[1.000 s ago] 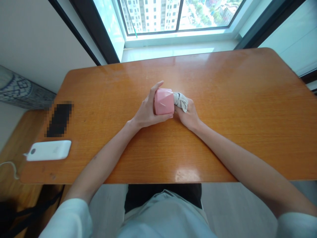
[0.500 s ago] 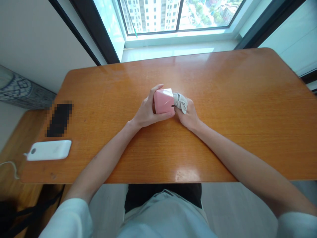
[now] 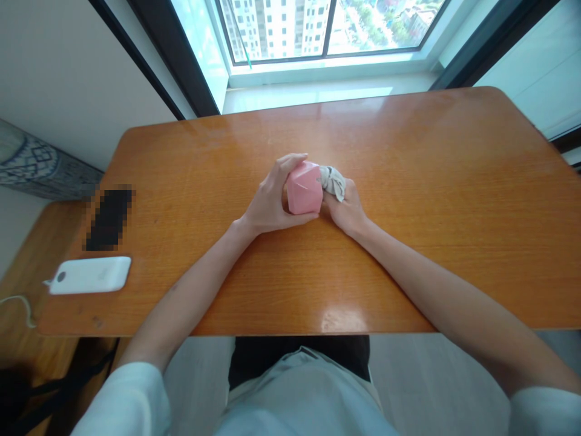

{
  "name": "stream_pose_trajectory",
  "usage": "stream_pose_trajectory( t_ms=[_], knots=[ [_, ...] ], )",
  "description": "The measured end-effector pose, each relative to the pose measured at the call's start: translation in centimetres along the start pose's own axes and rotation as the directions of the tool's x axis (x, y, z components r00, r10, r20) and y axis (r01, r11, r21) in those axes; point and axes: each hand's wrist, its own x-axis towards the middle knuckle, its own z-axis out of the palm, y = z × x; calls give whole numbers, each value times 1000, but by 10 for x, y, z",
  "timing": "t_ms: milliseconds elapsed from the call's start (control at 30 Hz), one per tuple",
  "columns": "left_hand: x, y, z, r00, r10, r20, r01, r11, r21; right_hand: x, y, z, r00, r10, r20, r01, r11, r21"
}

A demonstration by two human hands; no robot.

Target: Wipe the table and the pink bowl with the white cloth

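My left hand [image 3: 275,197] is closed around a pink faceted object [image 3: 304,189], thumb along its near side and fingers over its far side. What kind of object it is, I cannot make out; it looks like a small pot or vase with angled faces. Against its right side lies a pale grey cloth [image 3: 333,181], bunched up. My right hand [image 3: 347,209] grips this cloth from the right, its fingertips partly hidden behind the pink object. Both hands are over the middle of the wooden table [image 3: 408,260].
At the table's left end lie a white oblong device [image 3: 89,275] with a cable and a dark pixelated rectangle [image 3: 109,219]. A window [image 3: 327,36] stands beyond the far edge. A patterned grey fabric item [image 3: 40,158] is at the left.
The pink object has turned in my left hand and moved slightly right, showing different facets. The cloth in my right hand has shifted slightly up and to the right.
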Motion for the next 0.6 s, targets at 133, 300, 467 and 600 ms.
stream_pose_trajectory(
  t_ms=[133,300,467,600],
  knots=[
    [-5,-2,-2,977,-207,45,211,971,-116,-4,-7,2,992,-88,95,92,995,-44],
    [-4,-10,5,997,-79,17,79,996,-40,-2,-3,0,999,7,38,-6,1000,-21],
    [1,-3,6,997,74,15,-75,996,52,1,6,-2,997,77,0,-77,996,41],
    [0,6,0,998,-56,34,56,998,13,-1,1,-1,1000,20,16,-20,1000,12]
  ],
)
